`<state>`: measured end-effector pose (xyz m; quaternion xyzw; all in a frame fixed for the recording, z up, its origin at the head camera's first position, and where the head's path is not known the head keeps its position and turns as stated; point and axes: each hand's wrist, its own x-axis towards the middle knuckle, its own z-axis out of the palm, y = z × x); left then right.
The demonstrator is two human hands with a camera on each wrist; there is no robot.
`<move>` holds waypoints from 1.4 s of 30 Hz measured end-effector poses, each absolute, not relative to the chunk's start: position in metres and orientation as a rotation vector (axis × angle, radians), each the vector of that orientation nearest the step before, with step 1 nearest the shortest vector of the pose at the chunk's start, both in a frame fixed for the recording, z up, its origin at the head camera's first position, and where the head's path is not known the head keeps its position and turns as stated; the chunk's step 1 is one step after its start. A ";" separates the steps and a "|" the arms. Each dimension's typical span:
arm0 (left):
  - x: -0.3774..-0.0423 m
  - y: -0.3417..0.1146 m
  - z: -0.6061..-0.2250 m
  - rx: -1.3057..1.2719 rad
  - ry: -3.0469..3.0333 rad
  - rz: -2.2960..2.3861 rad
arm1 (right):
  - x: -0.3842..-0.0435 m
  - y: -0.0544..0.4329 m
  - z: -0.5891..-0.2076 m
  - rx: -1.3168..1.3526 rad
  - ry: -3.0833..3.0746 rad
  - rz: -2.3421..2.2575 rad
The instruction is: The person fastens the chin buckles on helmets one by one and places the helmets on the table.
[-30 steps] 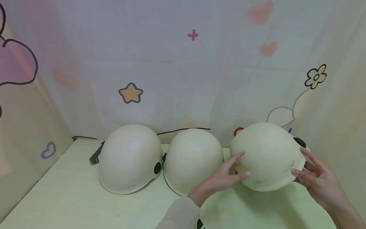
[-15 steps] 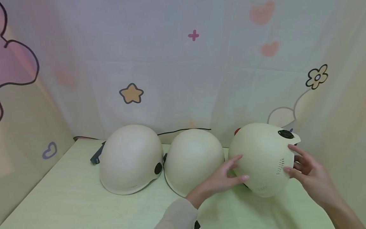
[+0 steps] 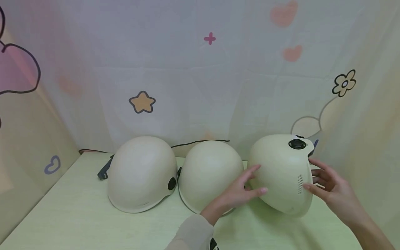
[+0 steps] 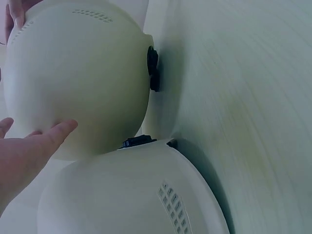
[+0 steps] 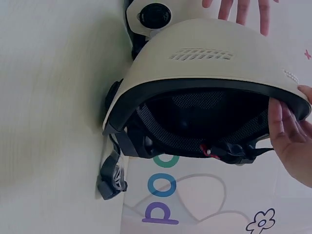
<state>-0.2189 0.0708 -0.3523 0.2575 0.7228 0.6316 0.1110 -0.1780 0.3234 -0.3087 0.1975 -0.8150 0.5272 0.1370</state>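
A cream helmet (image 3: 275, 170) is tipped on its side at the right end of a row of three. My right hand (image 3: 335, 192) grips its rim, thumb on the outer shell and fingers curled inside, as the right wrist view confirms. My left hand (image 3: 234, 194) has relaxed, spread fingers at the shell's left side. Facing the right wrist camera is the helmet's dark padded inside (image 5: 195, 114), with a strap buckle (image 5: 112, 178) hanging by the table. A middle helmet (image 3: 209, 173) stands beside it, overlapped by the left forearm.
Farther left sits another cream helmet (image 3: 142, 173) with a dark strap clip (image 3: 105, 168) sticking out behind. All stand on a pale green table (image 3: 78, 222) against a printed curtain (image 3: 187, 80). A thin dark cord (image 3: 200, 141) runs along the back.
The right helmet has turned, its round black side fitting moving left and its vents shifting left too. My right hand has moved left with the rim; the left hand has shifted slightly left.
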 end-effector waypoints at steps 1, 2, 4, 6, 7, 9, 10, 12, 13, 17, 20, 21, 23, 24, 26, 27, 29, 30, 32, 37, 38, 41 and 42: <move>-0.219 0.070 -0.353 0.764 2.124 1.856 | -0.178 0.323 -0.309 0.578 -2.365 1.516; -0.220 0.070 -0.353 0.769 2.131 1.851 | -0.177 0.323 -0.309 0.590 -2.370 1.510; -0.220 0.069 -0.353 0.769 2.146 1.840 | -0.176 0.323 -0.310 0.613 -2.383 1.502; -0.221 0.068 -0.354 0.770 2.159 1.823 | -0.175 0.324 -0.310 0.663 -2.382 1.537; -0.221 0.067 -0.355 0.773 2.166 1.813 | -0.175 0.323 -0.311 0.681 -2.386 1.553; -0.223 0.066 -0.357 0.773 2.173 1.793 | -0.175 0.322 -0.313 0.689 -2.430 1.506; -0.223 0.066 -0.359 0.776 2.176 1.781 | -0.176 0.322 -0.314 0.696 -2.454 1.482; -0.224 0.065 -0.362 0.775 2.181 1.754 | -0.176 0.320 -0.317 0.671 -2.515 1.387; -0.225 0.064 -0.363 0.775 2.186 1.742 | -0.175 0.319 -0.318 0.657 -2.537 1.340; -0.225 0.064 -0.367 0.757 2.210 1.716 | -0.174 0.318 -0.323 0.626 -2.557 1.233; -0.225 0.065 -0.367 0.755 2.234 1.721 | -0.173 0.320 -0.324 0.634 -2.553 1.241; -0.225 0.066 -0.367 0.756 2.241 1.726 | -0.172 0.321 -0.324 0.648 -2.558 1.249; -0.226 0.066 -0.367 0.757 2.262 1.733 | -0.170 0.323 -0.325 0.678 -2.571 1.271; -0.226 0.067 -0.367 0.758 2.273 1.738 | -0.170 0.325 -0.326 0.704 -2.571 1.293; -0.227 0.067 -0.367 0.762 2.293 1.750 | -0.169 0.328 -0.329 0.767 -2.565 1.351; -0.227 0.067 -0.366 0.765 2.303 1.754 | -0.169 0.330 -0.330 0.812 -2.550 1.396; -0.227 0.068 -0.366 0.776 2.310 1.772 | -0.168 0.333 -0.334 0.882 -2.522 1.482; -0.227 0.068 -0.365 0.782 2.307 1.782 | -0.168 0.335 -0.336 0.917 -2.506 1.526; -0.226 0.068 -0.363 0.797 2.294 1.798 | -0.167 0.339 -0.340 0.948 -2.492 1.576; -0.224 0.069 -0.356 0.835 2.281 1.799 | -0.165 0.343 -0.346 0.995 -2.450 1.628; -0.224 0.069 -0.356 0.844 2.285 1.790 | -0.165 0.343 -0.346 1.002 -2.441 1.635; -0.224 0.069 -0.358 0.890 2.313 1.745 | -0.163 0.342 -0.345 0.935 -2.478 1.584; -0.225 0.069 -0.359 0.906 2.324 1.730 | -0.163 0.341 -0.345 0.904 -2.498 1.556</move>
